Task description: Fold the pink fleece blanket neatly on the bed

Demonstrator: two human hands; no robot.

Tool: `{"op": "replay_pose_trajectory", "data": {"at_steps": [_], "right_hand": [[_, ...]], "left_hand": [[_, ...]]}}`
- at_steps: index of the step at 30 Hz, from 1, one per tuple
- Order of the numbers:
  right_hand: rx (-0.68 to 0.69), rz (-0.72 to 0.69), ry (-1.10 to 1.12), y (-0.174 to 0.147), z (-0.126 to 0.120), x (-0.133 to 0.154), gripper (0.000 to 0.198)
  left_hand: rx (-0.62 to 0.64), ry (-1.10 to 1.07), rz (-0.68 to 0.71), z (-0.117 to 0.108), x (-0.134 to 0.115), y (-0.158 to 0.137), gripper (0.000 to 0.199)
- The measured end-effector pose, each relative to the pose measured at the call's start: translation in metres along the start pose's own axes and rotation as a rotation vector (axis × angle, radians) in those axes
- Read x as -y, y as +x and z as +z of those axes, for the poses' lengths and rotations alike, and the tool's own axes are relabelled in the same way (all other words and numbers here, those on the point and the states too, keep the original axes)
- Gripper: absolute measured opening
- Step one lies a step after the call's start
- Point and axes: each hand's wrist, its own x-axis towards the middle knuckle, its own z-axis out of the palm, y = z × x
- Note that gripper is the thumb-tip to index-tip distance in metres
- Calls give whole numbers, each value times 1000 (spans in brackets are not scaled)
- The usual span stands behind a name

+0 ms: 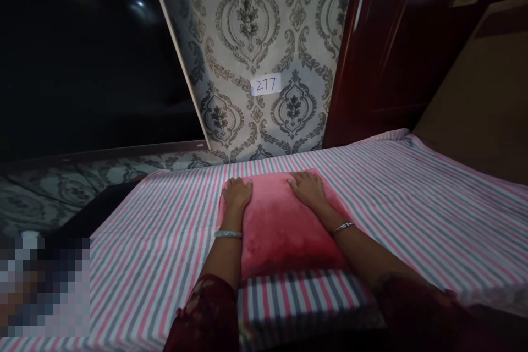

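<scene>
A pink-red plush piece (276, 220), roughly rectangular and soft-looking, lies flat on a striped cloth (165, 242). Whether it is a folded blanket or a cushion I cannot tell. My left hand (237, 192) rests palm down on its far left corner, fingers stretched forward. Near the far right corner my right hand (308, 188) lies flat in the same way, thumb toward the middle. Neither hand grips anything. A pale bangle (228, 234) circles my left wrist and a thin silver one (344, 227) my right.
Patterned wallpaper (247, 22) with a paper label (266, 84) reading 277 rises behind the cloth. A large dark screen (91, 66) stands at the left. To the right are a dark red glossy panel (383, 55) and a brown cardboard-like board (487, 99). The lower left corner is pixelated.
</scene>
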Motion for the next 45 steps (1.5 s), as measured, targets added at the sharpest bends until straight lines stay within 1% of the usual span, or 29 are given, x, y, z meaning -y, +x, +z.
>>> {"op": "replay_pose_trajectory", "data": {"at_steps": [6, 10, 16, 20, 22, 26, 31, 34, 38, 41, 43, 45], "right_hand": [[1, -11, 2, -3, -2, 0, 45], [-4, -18, -2, -5, -1, 0, 45], [-12, -19, -21, -5, 3, 1, 45], [-25, -23, -9, -5, 4, 2, 46], [-29, -23, -2, -5, 5, 2, 45], [-38, -25, 9, -5, 5, 2, 44], [-47, -25, 34, -6, 4, 1, 43], [-53, -24, 45, -6, 4, 1, 42], [-61, -16, 53, -5, 4, 3, 41], [-50, 0, 65, -4, 1, 5, 43], [-29, 14, 84, -4, -2, 6, 44], [-10, 26, 102, -5, -7, 8, 44]], "left_hand": [[-51, -64, -47, 3, 0, -1, 60], [-98, -131, -117, 5, 5, 1, 54], [-91, -272, -306, -1, 19, 21, 44], [-68, -371, -445, -6, 28, 38, 44], [-52, -422, -481, -7, 31, 44, 43], [-60, -509, -477, -3, 40, 50, 39], [-171, -565, -508, 6, 53, 47, 39], [-192, -562, -519, 6, 56, 46, 37], [-173, -547, -489, 1, 53, 48, 39], [-148, -533, -451, -7, 50, 49, 40], [-124, -515, -413, -15, 49, 45, 39], [-113, -489, -354, -24, 50, 35, 34]]}}
